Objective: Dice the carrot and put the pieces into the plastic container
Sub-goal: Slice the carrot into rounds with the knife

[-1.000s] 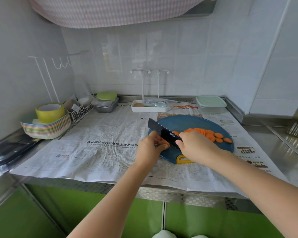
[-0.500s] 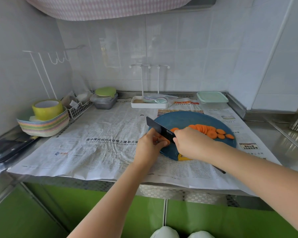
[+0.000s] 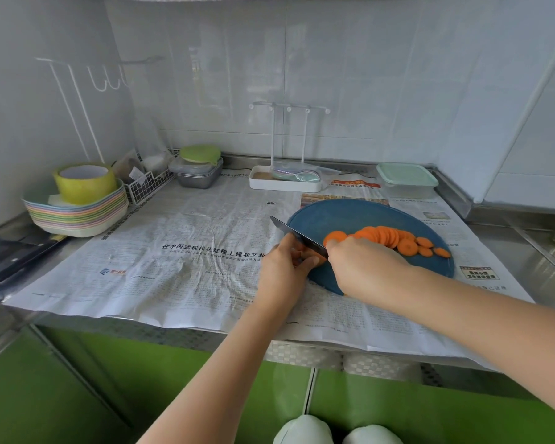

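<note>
A round blue cutting board [image 3: 350, 216] lies on newspaper. A row of several orange carrot slices [image 3: 388, 238] runs across it toward the right. My right hand [image 3: 362, 267] grips the handle of a black knife [image 3: 297, 233]; its blade points up and left and comes down at the board's left edge. My left hand [image 3: 285, 264] pinches the remaining carrot stub just left of the blade; the stub is mostly hidden under my fingers. The clear plastic container with a pale green lid [image 3: 406, 179] stands closed at the back right.
Newspaper [image 3: 180, 257] covers the steel counter. At the left stand stacked pastel plates [image 3: 77, 216] with a yellow tape roll, a wire basket [image 3: 148, 184] and grey lidded tubs [image 3: 199, 169]. A white rack tray [image 3: 284, 181] sits against the back wall. A dark tray [image 3: 10, 254] lies far left.
The knife blade has come lower onto the carrot stub, and one more slice stands by the blade. Both hands stay at the board's left edge; the camera has tilted down.
</note>
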Available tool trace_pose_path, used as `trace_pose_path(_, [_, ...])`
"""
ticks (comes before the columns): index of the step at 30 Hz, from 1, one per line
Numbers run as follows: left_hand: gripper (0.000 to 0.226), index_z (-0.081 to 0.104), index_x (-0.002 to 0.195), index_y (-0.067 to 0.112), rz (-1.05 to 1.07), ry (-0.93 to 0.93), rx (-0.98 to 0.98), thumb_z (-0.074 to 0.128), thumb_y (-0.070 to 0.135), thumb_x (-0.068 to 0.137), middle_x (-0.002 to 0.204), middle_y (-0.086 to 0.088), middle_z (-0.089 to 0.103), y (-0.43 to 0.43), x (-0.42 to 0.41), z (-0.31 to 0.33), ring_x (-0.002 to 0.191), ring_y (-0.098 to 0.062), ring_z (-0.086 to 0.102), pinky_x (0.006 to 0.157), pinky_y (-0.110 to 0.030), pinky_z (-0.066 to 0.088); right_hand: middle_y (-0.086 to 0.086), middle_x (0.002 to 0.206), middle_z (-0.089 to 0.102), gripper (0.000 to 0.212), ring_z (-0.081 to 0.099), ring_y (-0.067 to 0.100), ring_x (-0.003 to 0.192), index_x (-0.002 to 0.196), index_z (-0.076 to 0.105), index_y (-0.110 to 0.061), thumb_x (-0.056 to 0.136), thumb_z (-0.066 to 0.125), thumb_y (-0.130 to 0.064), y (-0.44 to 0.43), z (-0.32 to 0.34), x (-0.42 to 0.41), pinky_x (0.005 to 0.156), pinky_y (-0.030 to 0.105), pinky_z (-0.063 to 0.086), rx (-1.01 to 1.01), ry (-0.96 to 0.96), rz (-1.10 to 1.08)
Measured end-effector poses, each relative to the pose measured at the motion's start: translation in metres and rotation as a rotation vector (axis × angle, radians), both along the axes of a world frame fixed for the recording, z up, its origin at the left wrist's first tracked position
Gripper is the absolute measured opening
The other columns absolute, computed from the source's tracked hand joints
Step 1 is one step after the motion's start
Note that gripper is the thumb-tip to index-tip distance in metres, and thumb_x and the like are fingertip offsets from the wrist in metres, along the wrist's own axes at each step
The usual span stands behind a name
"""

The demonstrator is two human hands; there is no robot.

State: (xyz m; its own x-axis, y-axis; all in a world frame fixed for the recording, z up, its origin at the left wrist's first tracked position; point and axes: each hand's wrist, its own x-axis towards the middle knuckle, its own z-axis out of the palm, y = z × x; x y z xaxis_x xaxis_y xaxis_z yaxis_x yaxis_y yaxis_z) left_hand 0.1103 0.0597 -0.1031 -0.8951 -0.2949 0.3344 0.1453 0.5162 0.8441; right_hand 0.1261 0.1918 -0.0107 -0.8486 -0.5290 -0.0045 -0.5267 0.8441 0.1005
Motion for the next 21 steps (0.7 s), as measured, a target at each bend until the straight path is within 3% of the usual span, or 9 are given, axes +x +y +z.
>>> trace_pose_path(3, [0.022,0.055,0.092,0.012,-0.003,0.003,-0.003,0.073,0.017,0.081,0.086,-0.002,0.069,-0.001,-0.001,-0.001,0.078,-0.014,0.063,0.058,-0.007,0.04,0.004,0.079,0.036,0.011,0.022,0.01,0.054,0.092,0.036,-0.017,0.096,0.04,-0.007,-0.003,0.003,-0.002,0.048,0.022,0.024,0.006,-0.041,-0.017])
trace_pose_path(7, [0.021,0.053,0.089,0.013,-0.01,0.012,-0.024,0.073,0.016,0.081,0.088,-0.004,0.067,-0.002,-0.002,0.0,0.076,-0.013,0.061,0.058,-0.007,0.039,0.002,0.067,0.034,0.033,0.033,0.013,0.053,0.068,0.028,-0.015,0.089,0.048,0.0,-0.009,0.008,-0.011,0.043,0.025,0.021,0.137,-0.094,-0.012])
trace_pose_path(11, [0.019,0.054,0.089,0.012,-0.031,0.023,-0.009,0.072,0.012,0.082,0.083,0.001,0.064,-0.002,0.0,0.001,0.07,-0.004,0.055,0.058,-0.002,0.038,0.002,0.065,0.037,0.016,0.034,0.012,0.052,0.078,0.041,-0.011,0.089,0.048,-0.001,-0.013,0.008,-0.014,0.042,0.024,0.021,0.211,-0.066,0.018])
trace_pose_path(16, [0.02,0.058,0.093,0.008,-0.017,0.041,-0.013,0.073,0.014,0.08,0.088,-0.005,0.066,-0.003,-0.003,-0.003,0.076,-0.013,0.06,0.061,-0.005,0.04,0.003,0.065,0.039,0.031,0.036,0.014,0.053,0.068,0.03,-0.015,0.092,0.047,-0.002,-0.014,0.002,-0.018,0.043,0.026,0.024,0.178,-0.043,-0.015])
trace_pose_path(21, [0.018,0.056,0.091,0.008,-0.041,0.034,0.031,0.071,0.012,0.082,0.088,-0.004,0.067,-0.003,-0.002,-0.003,0.081,-0.016,0.062,0.065,-0.01,0.043,0.004,0.065,0.039,0.032,0.036,0.013,0.052,0.068,0.032,-0.014,0.095,0.046,-0.005,-0.017,-0.002,-0.022,0.043,0.025,0.024,0.176,-0.038,-0.024])
